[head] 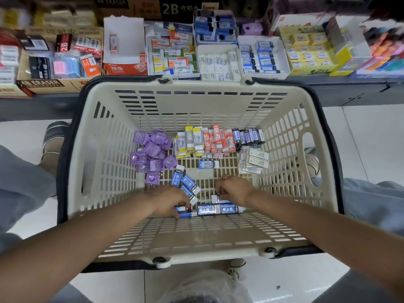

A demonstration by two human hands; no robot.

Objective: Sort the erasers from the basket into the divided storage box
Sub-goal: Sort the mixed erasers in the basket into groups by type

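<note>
Blue erasers lie at basket floor, near side. Left hand fingers curl onto one; fingertips hidden. Right hand pinches another, partly covered. Far side: purple cases, orange erasers. Shelf boxes beyond, labels blurred.

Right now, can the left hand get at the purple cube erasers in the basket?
Probably yes: the left hand is already inside the basket, and the purple cube erasers lie uncovered just beyond it.
</note>
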